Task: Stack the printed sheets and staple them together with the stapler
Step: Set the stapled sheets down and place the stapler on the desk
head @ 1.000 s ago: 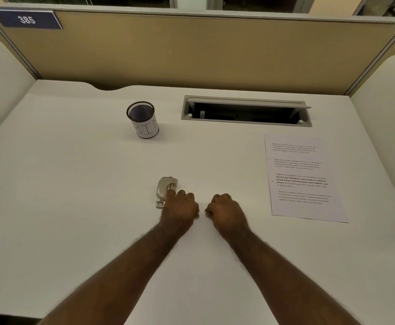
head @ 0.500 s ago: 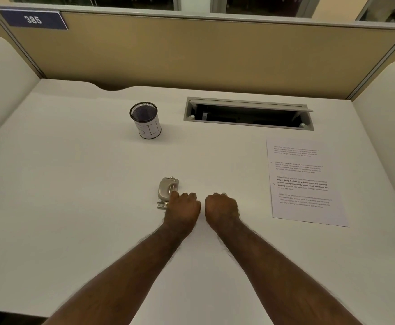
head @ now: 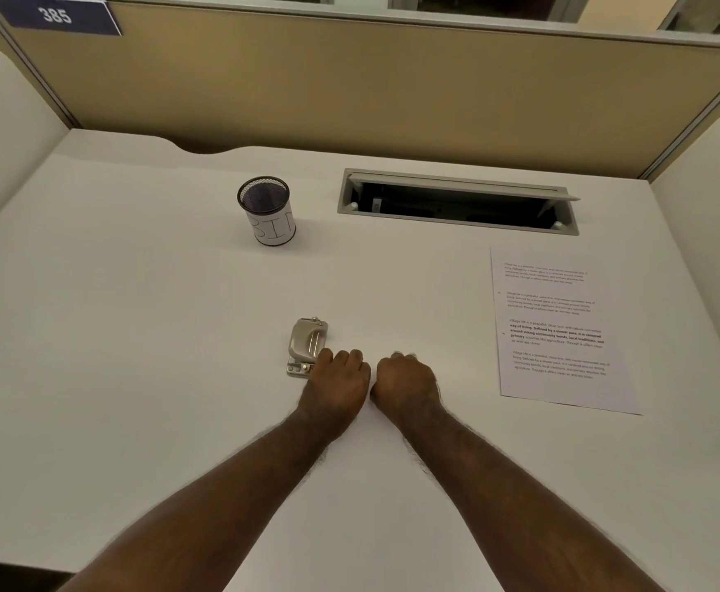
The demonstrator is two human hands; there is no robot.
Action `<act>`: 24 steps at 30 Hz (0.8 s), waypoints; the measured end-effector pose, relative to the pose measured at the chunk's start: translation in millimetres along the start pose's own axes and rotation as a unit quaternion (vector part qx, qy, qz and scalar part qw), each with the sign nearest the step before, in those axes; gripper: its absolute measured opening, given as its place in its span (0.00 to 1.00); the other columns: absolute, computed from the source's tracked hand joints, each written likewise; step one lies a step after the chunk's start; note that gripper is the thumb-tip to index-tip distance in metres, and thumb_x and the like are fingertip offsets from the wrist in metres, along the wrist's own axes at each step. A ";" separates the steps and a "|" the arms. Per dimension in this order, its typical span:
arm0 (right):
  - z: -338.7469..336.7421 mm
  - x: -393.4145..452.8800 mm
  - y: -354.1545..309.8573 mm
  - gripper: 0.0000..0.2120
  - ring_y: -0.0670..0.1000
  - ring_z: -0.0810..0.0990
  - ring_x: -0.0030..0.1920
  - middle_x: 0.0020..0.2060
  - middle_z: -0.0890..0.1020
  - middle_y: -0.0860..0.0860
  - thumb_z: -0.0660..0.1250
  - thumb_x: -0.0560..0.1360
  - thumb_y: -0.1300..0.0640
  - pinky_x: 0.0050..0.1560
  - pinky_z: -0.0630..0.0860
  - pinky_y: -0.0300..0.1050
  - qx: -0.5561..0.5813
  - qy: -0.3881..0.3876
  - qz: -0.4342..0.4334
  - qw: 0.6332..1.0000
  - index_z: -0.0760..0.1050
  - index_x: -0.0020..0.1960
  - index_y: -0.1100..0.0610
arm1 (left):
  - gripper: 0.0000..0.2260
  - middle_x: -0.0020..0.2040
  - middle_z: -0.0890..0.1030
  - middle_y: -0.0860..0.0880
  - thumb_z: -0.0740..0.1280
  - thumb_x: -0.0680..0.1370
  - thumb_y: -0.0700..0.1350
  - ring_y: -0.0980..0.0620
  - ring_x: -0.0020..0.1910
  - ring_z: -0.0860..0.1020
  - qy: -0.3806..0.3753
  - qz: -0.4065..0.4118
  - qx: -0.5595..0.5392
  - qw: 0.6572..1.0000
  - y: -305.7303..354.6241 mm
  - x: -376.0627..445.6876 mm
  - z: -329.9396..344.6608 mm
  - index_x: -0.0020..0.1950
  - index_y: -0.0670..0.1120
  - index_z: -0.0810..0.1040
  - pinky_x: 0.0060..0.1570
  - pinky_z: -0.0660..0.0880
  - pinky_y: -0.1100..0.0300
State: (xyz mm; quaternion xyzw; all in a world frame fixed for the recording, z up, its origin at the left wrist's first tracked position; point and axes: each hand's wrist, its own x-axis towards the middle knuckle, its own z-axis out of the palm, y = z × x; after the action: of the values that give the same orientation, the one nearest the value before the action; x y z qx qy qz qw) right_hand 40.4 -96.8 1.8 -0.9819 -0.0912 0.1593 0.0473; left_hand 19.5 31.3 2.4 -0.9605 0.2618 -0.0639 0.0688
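A small silver stapler (head: 304,346) lies on the white desk near the middle. My left hand (head: 337,383) rests as a fist right beside its near right corner, knuckles touching or nearly touching it, holding nothing. My right hand (head: 405,380) is also a closed fist on the desk, close to the left one. The printed sheets (head: 559,326) lie flat at the right, well apart from both hands; how many sheets lie there cannot be told.
A black mesh cup labelled BIN (head: 267,210) stands at the back left of centre. An open cable hatch (head: 458,201) is set into the desk behind. Beige partition walls enclose the desk on three sides.
My two fists have drawn closer together, the right one sliding left. My left forefinger, which lay on the stapler, has curled back into the fist. Stapler and sheets have not moved.
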 end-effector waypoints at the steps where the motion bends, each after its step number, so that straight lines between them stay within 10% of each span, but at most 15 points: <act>1: 0.7 -0.3 0.3 0.10 0.57 0.78 0.54 0.50 0.81 0.55 0.60 0.74 0.61 0.45 0.74 0.47 0.000 0.004 -0.001 1.000 0.78 0.50 0.59 | 0.08 0.31 0.75 0.47 0.60 0.68 0.34 0.48 0.29 0.73 0.003 0.001 0.009 1.000 0.4 0.3 0.6 0.33 0.45 0.74 0.34 0.71 0.54; 8: 0.8 -2.7 2.0 0.09 0.57 0.78 0.53 0.50 0.81 0.56 0.60 0.73 0.60 0.46 0.74 0.46 0.032 0.013 0.006 0.999 0.78 0.48 0.59 | 0.10 0.30 0.74 0.47 0.60 0.69 0.34 0.48 0.28 0.73 0.017 -0.012 0.034 0.999 6.8 3.2 -0.6 0.32 0.45 0.74 0.34 0.72 0.56; 16: -20.0 -0.3 61.6 0.14 0.44 0.72 0.27 0.20 0.73 0.43 0.67 0.66 0.54 0.29 0.66 0.38 0.334 0.043 0.159 0.928 0.70 0.22 0.52 | 0.08 0.33 0.75 0.46 0.64 0.66 0.31 0.45 0.30 0.74 0.054 -0.121 -0.069 0.989 -1.6 2.5 -21.3 0.36 0.44 0.76 0.32 0.72 0.53; 24: -74.9 51.0 51.4 0.11 0.48 0.73 0.31 0.29 0.77 0.53 0.68 0.69 0.57 0.33 0.70 0.40 0.454 0.104 0.112 0.878 0.79 0.35 0.65 | 0.08 0.47 0.79 0.41 0.59 0.77 0.38 0.37 0.45 0.78 0.083 -0.370 -0.272 0.884 -116.4 25.9 -31.6 0.46 0.45 0.78 0.48 0.72 0.48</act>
State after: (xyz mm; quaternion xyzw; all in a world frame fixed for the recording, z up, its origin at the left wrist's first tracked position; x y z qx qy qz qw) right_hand 120.4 -142.0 50.9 -0.8672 0.1075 0.0843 0.4788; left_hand 94.2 114.3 54.9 -0.9597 -0.1010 -0.0908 -0.2462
